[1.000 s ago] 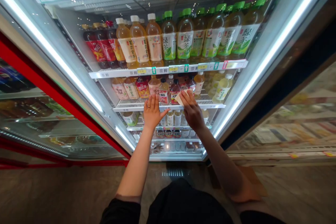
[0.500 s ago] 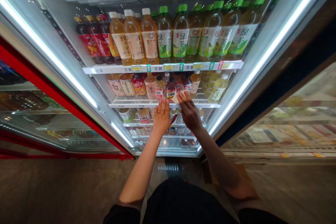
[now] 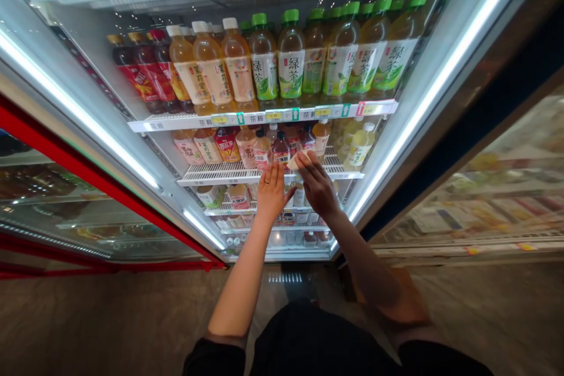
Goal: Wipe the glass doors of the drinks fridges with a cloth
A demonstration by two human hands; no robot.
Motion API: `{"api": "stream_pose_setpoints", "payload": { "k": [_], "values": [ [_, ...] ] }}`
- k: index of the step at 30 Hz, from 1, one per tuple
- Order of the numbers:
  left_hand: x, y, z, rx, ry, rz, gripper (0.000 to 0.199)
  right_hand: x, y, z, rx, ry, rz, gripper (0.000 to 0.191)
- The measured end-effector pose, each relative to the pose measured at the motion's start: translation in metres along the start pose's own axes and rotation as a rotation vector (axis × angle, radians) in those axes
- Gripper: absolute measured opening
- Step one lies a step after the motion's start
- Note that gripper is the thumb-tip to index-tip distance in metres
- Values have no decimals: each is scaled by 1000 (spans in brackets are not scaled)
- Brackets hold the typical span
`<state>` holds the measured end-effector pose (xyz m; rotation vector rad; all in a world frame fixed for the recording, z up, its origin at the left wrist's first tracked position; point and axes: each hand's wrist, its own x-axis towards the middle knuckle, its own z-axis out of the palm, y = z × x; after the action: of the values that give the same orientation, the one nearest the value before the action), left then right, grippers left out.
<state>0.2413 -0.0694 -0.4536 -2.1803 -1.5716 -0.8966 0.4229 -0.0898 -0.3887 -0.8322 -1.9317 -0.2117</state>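
In front of a lit drinks cooler, my left hand lies flat with its fingers stretched out, at the height of the second bottle shelf. A ring is on one finger. Close on its right, my right hand presses a pale, folded cloth under its fingers. Both seem to rest on the cooler's glass, which shows small light reflections. Just behind the fingers stand a pink-labelled bottle and a dark-capped tea bottle; the hands hide parts of the shelf edge and the lower bottles.
Green-capped tea bottles and white-capped ones fill the shelf above, over a price strip. A red-framed cooler adjoins on the left. Right of a dark frame, blurred shelves show. Below lies a brown floor.
The view has tilted slightly, and the upper bottles sit further left in the picture. Both hands keep nearly the same place and pose, the cloth still under my right fingers.
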Motion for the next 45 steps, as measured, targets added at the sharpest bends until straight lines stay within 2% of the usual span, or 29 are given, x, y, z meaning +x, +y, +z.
{"api": "stream_pose_setpoints", "payload": {
  "k": [6,10,15,19,22,27,32,34,40,45],
  "values": [
    [2,1,3,-4,17,-33,95,-10,10,-14,-2,66,72,73],
    [2,2,7,-32,48,-55,96,-21,11,-13,-31,0,72,75],
    [3,8,9,-92,68,-95,97,-11,11,-19,-28,-60,88,76],
    [5,20,10,-137,41,-170,103,-8,16,-29,-51,23,124,73],
    [8,27,13,-165,28,-223,107,-11,18,-31,-89,1,157,77],
    [10,26,20,-170,44,-260,110,-15,24,-35,-71,-111,107,76],
    [11,21,24,-170,35,-268,113,-24,34,-41,-78,0,193,71],
    [11,21,26,-170,38,-284,115,-30,36,-40,-66,-7,204,71],
    [11,23,27,-159,65,-298,116,-34,37,-36,-24,-69,106,73],
    [8,23,29,-151,108,-264,114,-35,42,-37,-23,66,92,76]
  ]
}}
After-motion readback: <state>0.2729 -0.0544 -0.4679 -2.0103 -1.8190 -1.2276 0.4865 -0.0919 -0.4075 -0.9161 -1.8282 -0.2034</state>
